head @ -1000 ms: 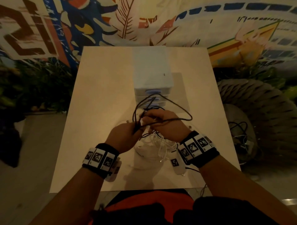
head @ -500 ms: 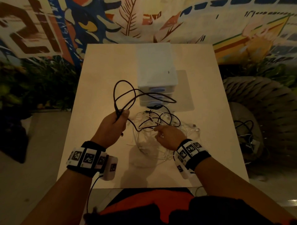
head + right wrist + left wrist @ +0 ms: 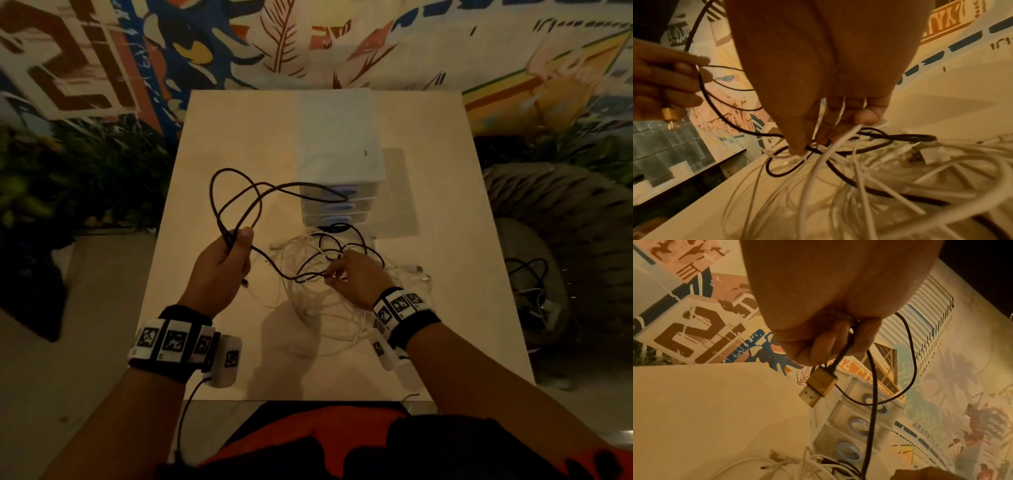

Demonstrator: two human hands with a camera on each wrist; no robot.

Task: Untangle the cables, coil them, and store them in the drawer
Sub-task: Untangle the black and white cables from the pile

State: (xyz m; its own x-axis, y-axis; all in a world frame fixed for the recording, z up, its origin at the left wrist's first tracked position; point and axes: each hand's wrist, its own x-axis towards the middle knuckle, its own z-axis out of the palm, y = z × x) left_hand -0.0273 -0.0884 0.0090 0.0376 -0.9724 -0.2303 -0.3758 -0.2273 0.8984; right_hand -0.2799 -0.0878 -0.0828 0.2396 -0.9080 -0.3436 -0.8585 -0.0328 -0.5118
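My left hand [image 3: 228,255] is raised above the table and grips loops of a black cable [image 3: 236,197]; its gold USB plug [image 3: 819,387] hangs below the fist. The black cable runs down to my right hand [image 3: 337,274], which pinches it low over a tangle of white cables [image 3: 318,301] on the table. In the right wrist view the fingertips [image 3: 797,150] close on the black cable [image 3: 838,152] among white cables [image 3: 859,178]. A small white drawer unit [image 3: 339,154] with blue handles stands behind the tangle, its drawers closed.
The pale table [image 3: 239,137] stands against a painted wall. A woven basket [image 3: 565,222] and loose cables [image 3: 527,270] sit on the floor at the right. Dark plants [image 3: 68,171] are at the left.
My hands have parted: the left one rose up and to the left with the black loops, while the right one dropped onto the tangle and took hold of the black cable there.
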